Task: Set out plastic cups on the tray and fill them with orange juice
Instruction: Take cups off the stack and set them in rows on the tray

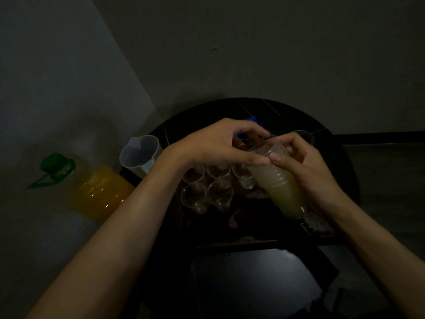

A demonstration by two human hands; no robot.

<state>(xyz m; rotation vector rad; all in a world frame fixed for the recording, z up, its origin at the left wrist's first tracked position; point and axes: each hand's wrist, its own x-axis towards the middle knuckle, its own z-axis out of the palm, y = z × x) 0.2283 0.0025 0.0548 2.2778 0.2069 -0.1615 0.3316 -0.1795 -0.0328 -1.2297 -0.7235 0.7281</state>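
The stack of cups [279, 185] hangs tilted above the right side of the tray [316, 226], its long axis running from the base low at the right up to the rim end at the upper left; the right hand [305, 166] is curled round its upper part, and the left hand [218, 146], reaching in from the left, pinches that rim end with thumb and fingertips. Just left of the stack and below the left hand, the set-out cups [208, 192] stand clustered and look unfilled; so the next cup probably has to slide off up-left along the axis. Well to the left lie the juice bottle [101, 189] and a jug [140, 155].
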